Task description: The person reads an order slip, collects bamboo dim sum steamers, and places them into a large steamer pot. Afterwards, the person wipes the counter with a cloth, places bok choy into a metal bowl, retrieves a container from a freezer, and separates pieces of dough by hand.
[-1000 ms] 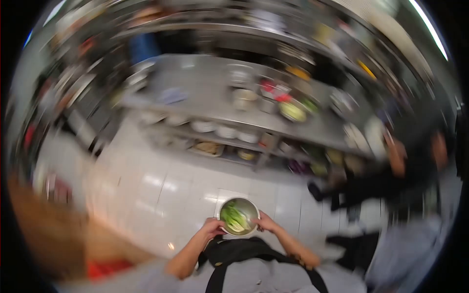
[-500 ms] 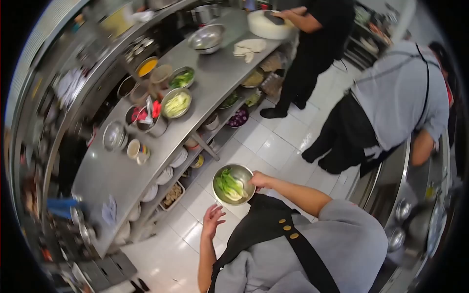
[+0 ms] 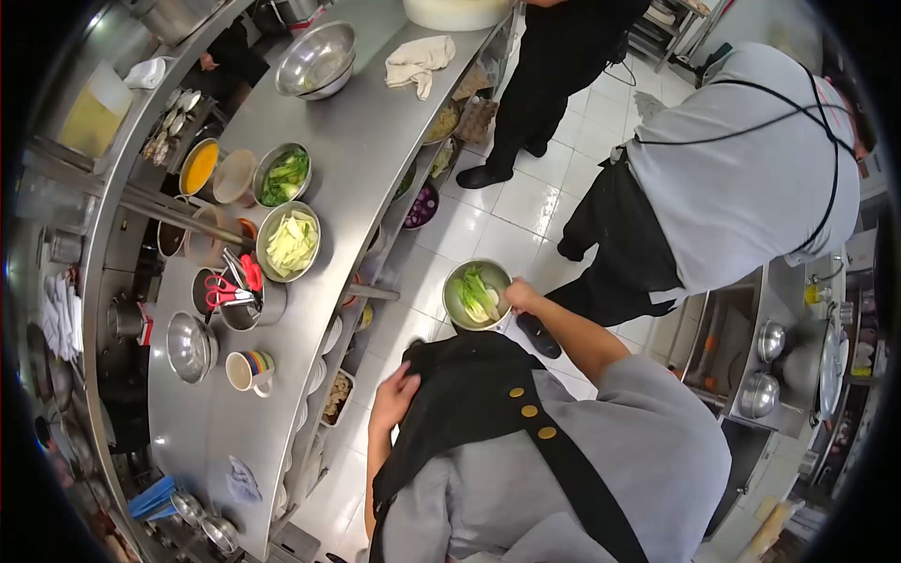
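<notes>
A metal bowl point(image 3: 452, 311) with leafy green vegetable pieces point(image 3: 479, 293), pale at the stalk end, is held out ahead of my apron. My right hand point(image 3: 522, 297) is closed on the bowl's right rim. Empty, my left hand point(image 3: 394, 400) hangs beside the left edge of my black apron point(image 3: 450, 375), fingers apart and partly bent.
On the left, a long steel counter point(image 3: 366, 113) carries a bowl of pale cut vegetables point(image 3: 293, 244), a bowl of greens point(image 3: 282, 176), red-handled scissors point(image 3: 225, 292) and a striped mug point(image 3: 250, 370). A co-worker in grey point(image 3: 741, 178) bends at the right; another in black point(image 3: 544, 84) stands ahead.
The view has shifted forward and turned. My right hand still carries the bowl, now farther right in view. My left hand has come closer to my apron.
</notes>
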A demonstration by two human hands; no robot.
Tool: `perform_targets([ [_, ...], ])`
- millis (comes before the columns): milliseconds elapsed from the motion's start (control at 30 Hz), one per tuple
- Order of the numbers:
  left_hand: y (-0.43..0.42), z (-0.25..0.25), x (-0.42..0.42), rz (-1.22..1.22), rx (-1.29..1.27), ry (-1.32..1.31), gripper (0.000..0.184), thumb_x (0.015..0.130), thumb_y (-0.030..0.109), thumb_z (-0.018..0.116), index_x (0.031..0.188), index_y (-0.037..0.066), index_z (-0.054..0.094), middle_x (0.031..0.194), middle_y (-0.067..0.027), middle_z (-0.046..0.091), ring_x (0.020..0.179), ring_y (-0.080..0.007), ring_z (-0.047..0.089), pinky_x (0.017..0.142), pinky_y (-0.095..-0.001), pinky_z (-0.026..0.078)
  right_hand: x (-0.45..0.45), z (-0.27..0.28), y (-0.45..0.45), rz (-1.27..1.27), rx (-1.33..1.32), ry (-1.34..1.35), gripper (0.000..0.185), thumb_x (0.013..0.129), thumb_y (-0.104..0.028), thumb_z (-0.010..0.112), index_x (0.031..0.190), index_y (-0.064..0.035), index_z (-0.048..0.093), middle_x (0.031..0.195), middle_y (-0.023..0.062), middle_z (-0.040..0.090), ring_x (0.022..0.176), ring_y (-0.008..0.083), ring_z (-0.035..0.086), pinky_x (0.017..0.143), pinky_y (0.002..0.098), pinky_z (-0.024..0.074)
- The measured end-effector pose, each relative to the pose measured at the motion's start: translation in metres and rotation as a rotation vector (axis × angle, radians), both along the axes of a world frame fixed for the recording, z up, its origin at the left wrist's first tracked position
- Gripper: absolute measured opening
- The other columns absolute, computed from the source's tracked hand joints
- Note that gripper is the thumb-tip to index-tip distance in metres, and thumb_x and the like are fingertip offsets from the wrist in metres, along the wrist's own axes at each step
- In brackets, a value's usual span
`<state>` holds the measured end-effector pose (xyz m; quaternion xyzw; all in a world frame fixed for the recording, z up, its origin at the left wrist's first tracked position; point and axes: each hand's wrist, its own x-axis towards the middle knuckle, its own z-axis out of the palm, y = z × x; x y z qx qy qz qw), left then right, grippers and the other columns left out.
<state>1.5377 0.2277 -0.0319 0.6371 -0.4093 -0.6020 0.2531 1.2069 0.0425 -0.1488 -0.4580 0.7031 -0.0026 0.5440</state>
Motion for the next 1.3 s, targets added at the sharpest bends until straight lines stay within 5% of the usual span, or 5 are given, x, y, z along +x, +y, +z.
perform_targets([
  [333,-0.181,-0.018,0.04,-0.18,-0.132,0.106,0.051,0.083,0.021,0.065,0.124,-0.003,0.048,0.109,-0.0168,0.062,0.083,-0.0166,0.061,0.076,-0.0281,0.049,0.083,0.072,-0.009,-0.467,-0.09,-0.26,0.021,0.078,-0.007,0.054,0.093,0.0061,0.059,0.063,0.012,0.061,0.042,0.016,0.056,0.037,0.0279,0.0457],
  [733,-0.311,0.015,0.016,-0.129,0.045,0.346,0.019,0.079,-0.004,0.056,0.067,0.002,0.042,0.075,-0.0106,0.055,0.069,-0.0237,0.064,0.06,-0.0374,0.06,0.111,0.138,-0.086,-0.497,-0.265,-0.269,0.021,0.08,-0.014,0.054,0.094,0.0003,0.061,0.059,0.0076,0.058,0.043,0.0148,0.054,0.038,0.0266,0.0424],
  [833,-0.333,0.014,-0.003,-0.084,0.084,0.461,0.007,0.077,-0.006,0.055,0.078,-0.003,0.049,0.079,-0.0138,0.059,0.07,-0.0251,0.065,0.061,-0.0378,0.059,0.074,0.096,-0.105,-0.754,-0.236,-0.856,0.056,0.086,-0.056,0.05,0.111,-0.0054,0.054,0.061,0.0049,0.054,0.042,0.0144,0.047,0.041,0.0236,0.0386],
  [933,-0.363,0.0,-0.03,-0.012,0.136,0.538,0.008,0.076,-0.009,0.053,0.083,-0.007,0.05,0.077,-0.0142,0.058,0.069,-0.0266,0.064,0.063,-0.0388,0.059,0.048,0.111,-0.119,-1.442,-0.452,-1.078,0.062,0.086,-0.057,0.047,0.124,-0.0079,0.046,0.073,0.011,0.057,0.045,0.0168,0.049,0.043,0.0264,0.04],
  [1300,-0.479,0.015,-0.14,-0.201,0.339,0.282,0.014,0.078,-0.008,0.049,0.09,-0.014,0.047,0.083,-0.0207,0.058,0.071,-0.0335,0.065,0.065,-0.0438,0.061,-0.022,0.01,-0.263,-1.744,-0.177,-0.566,0.028,0.082,-0.015,0.059,0.094,0.0091,0.063,0.091,0.0209,0.065,0.077,0.0279,0.065,0.067,0.0406,0.0525],
])
